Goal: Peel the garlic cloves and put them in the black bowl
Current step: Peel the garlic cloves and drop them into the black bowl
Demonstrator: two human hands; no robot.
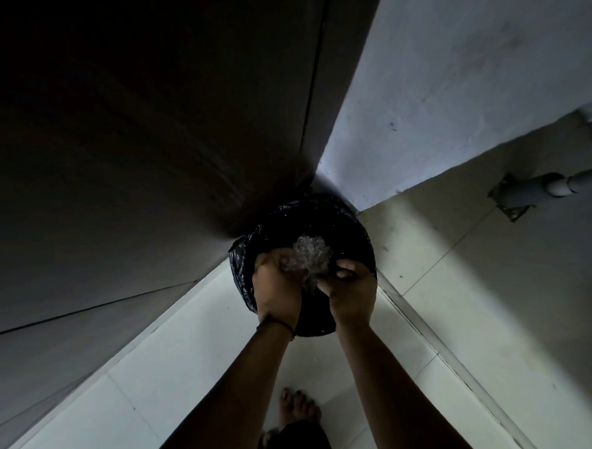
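A clump of pale, papery garlic peels [309,255] sits between my two hands, just above the mouth of a bin lined with a black plastic bag [351,235]. My left hand [278,287] cups the clump from the left with its fingers curled into it. From the right, my right hand [353,291] grips the same clump with bent thumb and fingers. A thin dark band circles my left wrist. No garlic cloves and no black bowl are in view.
The bin stands in a corner, with a dark cabinet face [147,163] to the left and a white wall [451,78] behind. A grey drain pipe [539,191] enters the tiled floor [191,350] at the right. My bare foot [299,408] is below the bin.
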